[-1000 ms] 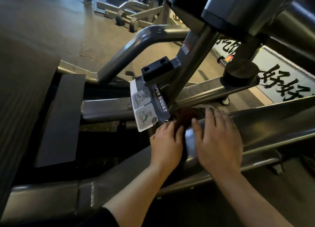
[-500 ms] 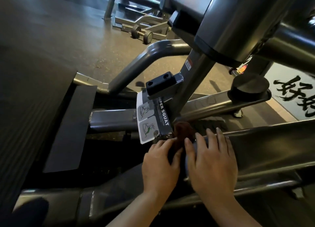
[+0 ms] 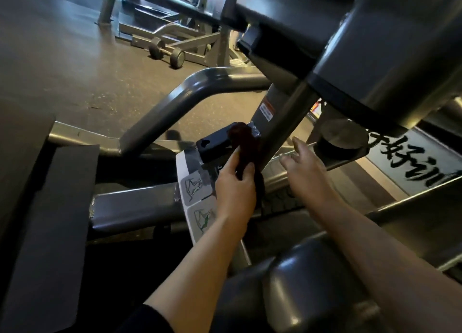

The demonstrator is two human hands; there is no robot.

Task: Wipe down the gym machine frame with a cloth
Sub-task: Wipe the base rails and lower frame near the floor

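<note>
Filling most of the view, the dark grey gym machine frame [image 3: 220,82] runs as thick tubes and bars across a dark rubber floor [image 3: 62,65], with a big cylindrical housing [image 3: 390,52] overhead at the upper right and a padded roller [image 3: 312,282] low in the foreground. A slanted upright post [image 3: 282,132] rises through the middle, carrying a small warning sticker [image 3: 267,111]. At its foot a white instruction placard [image 3: 197,200] with two exercise diagrams leans against the frame, just under a black bracket [image 3: 212,145]. A round black stopper [image 3: 342,140] sits to the right of the post, and a banner with black brush characters [image 3: 412,162] lies beyond it.

Both forearms reach forward from the bottom edge. The left hand [image 3: 236,185] is raised in front of the placard, thumb and fingers curled and pinching the dark brown cloth [image 3: 246,145]. The cloth stands up out of that pinch, its upper end draped over the right end of the bracket and against the post, while its lower end hangs down behind the hand. The right hand [image 3: 303,165] is held out beside the post, well clear of the cloth, its fingers straight and slightly spread, holding nothing; whether the fingertips touch the post cannot be told.
</note>
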